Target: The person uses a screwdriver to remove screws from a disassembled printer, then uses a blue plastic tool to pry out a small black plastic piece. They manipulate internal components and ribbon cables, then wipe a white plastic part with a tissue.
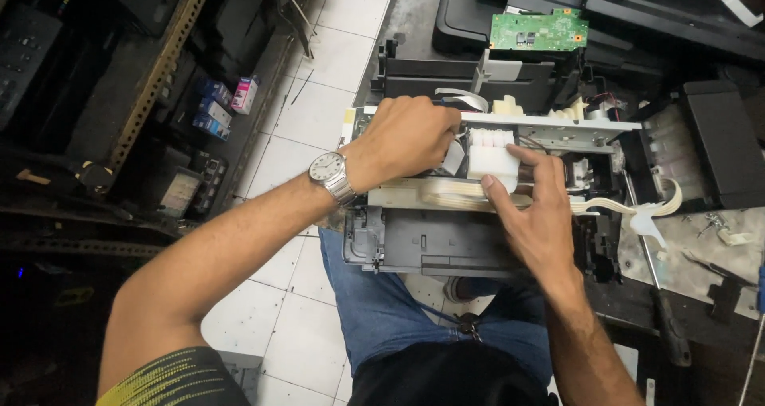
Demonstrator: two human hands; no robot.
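An opened printer chassis [414, 247] rests on my lap, its cover off. My left hand [406, 135], with a metal wristwatch [333, 176] on the wrist, is closed over the top of the metal frame rail [558, 124] beside the white print carriage [488, 157]. My right hand [530, 207] grips the carriage from the front, thumb and fingers around its white block. A cream flat ribbon cable [629, 207] runs from under my right hand out to the right.
A green circuit board [539, 29] lies on black printer parts at the back. An ink tank unit [701, 147] stands to the right. Shelves with small ink boxes [227, 103] are at the left. A screwdriver [665, 322] and small screws lie on the bench at the right. White floor tiles below.
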